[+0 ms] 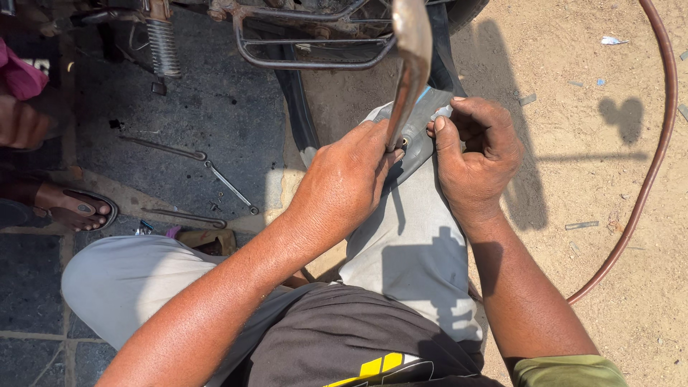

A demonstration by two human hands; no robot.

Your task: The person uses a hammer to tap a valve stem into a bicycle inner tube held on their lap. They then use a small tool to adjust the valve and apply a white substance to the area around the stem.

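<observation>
Two hands meet on a grey inner tube [419, 143]: left hand [344, 179] pinches its valve, right hand [476, 154] grips the tube beside it; spanner [229, 186] well left.

Your left hand [344, 183] and right hand [476, 154] pinch a grey inner tube [423, 129] on your knee, beneath a metal lever [410, 64], with a spanner [231, 188] lying left and a brown hose [656, 143] right.
</observation>
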